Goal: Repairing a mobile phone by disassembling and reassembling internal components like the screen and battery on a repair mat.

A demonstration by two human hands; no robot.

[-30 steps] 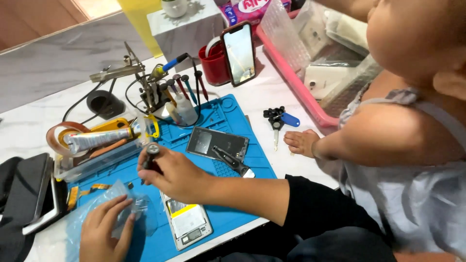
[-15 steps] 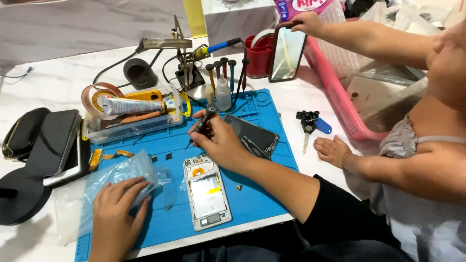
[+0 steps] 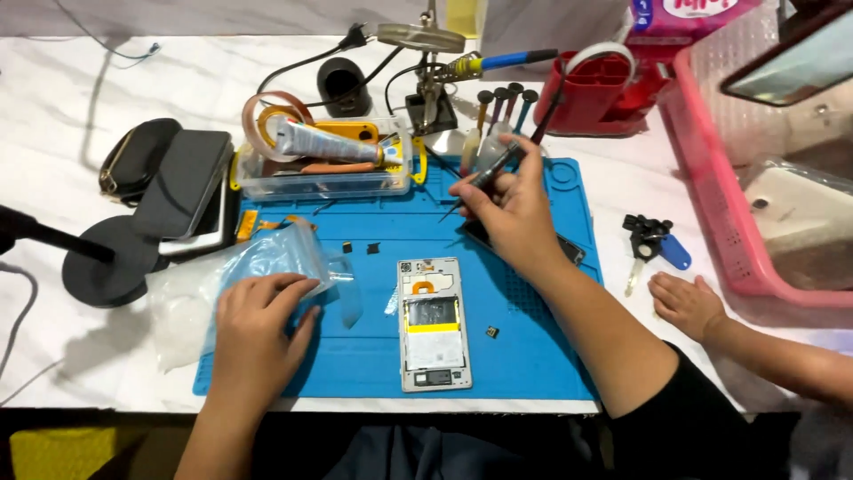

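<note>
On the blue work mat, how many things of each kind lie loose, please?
Opened phone with its back cover off: 1
Small black loose parts: 3
Clear plastic bag, partly on the mat, under the left hand: 1
Total: 5

White tabletop (faintly marbled) under soft, even light, shadows short.

Blue mat, red cup, pink basket, black keys.
</note>
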